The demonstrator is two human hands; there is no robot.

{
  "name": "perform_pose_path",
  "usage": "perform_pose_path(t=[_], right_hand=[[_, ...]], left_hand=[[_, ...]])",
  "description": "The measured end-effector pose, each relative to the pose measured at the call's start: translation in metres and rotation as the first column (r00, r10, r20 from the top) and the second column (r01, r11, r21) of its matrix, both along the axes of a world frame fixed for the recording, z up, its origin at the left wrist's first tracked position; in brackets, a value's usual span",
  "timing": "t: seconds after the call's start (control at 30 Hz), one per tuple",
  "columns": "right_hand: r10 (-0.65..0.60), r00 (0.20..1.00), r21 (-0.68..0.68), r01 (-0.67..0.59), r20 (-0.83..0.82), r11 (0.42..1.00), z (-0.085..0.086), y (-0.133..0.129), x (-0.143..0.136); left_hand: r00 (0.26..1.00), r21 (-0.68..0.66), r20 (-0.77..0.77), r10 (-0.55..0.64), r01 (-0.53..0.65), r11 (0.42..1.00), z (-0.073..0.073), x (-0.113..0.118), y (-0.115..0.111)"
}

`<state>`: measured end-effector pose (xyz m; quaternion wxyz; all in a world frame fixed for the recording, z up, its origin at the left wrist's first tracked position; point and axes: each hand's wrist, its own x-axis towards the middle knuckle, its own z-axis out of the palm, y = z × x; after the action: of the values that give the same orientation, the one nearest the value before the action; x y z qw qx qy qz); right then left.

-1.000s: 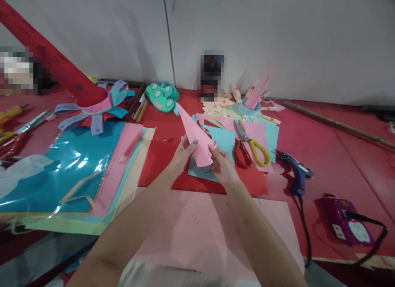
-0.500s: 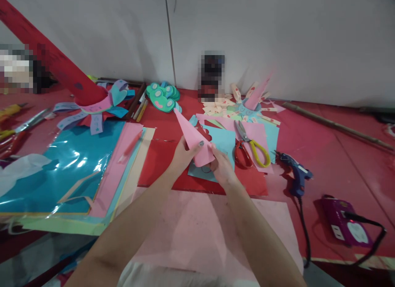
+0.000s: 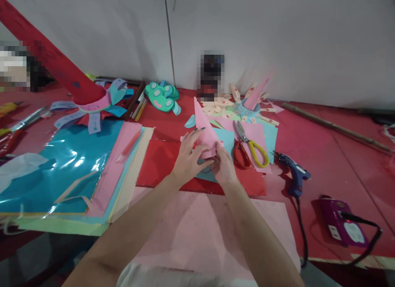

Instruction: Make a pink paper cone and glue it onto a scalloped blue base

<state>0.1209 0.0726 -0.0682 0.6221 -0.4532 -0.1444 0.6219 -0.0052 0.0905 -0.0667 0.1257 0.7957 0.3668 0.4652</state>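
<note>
A pink paper cone (image 3: 206, 128) points up and slightly left between my two hands. My left hand (image 3: 189, 157) is on its left side, with the fingers along the paper and the thumb near the lower rim. Fingers of my right hand (image 3: 224, 167) are closed on the cone's lower right edge. Below the hands, a light blue paper sheet (image 3: 205, 176) with a drawn circle lies on a red folder (image 3: 160, 163). To the right, scissors (image 3: 249, 145) with one red and one yellow handle rest on pink and blue sheets.
A blue glue gun (image 3: 294, 174) with a cord and a purple power box (image 3: 342, 221) lie at right. Behind are a decorated paper crown (image 3: 248, 106), green frog cutouts (image 3: 162, 98) and a wooden stick (image 3: 333, 124). At left sit a red cone hat (image 3: 61, 61) and plastic-wrapped blue paper (image 3: 74, 167).
The pink cone has turned more upright, its tip moving right and up. My left hand has shifted its fingers farther along the cone's side; the right hand remains at the lower edge.
</note>
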Motion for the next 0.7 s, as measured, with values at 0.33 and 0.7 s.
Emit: perform_pose_path(t=[0.33, 0.7], right_hand=[[0.027, 1.000, 0.043, -0.027, -0.005, 0.999, 0.0040, -0.0011, -0.0011], [-0.004, 0.998, 0.060, 0.000, 0.064, 0.998, 0.0032, -0.0013, -0.0028]], left_hand=[[1.000, -0.064, -0.002, -0.006, 0.006, 0.998, -0.0027, -0.0026, 0.0049], [0.999, -0.068, -0.020, 0.028, -0.030, 0.997, -0.0038, -0.0005, 0.0036]])
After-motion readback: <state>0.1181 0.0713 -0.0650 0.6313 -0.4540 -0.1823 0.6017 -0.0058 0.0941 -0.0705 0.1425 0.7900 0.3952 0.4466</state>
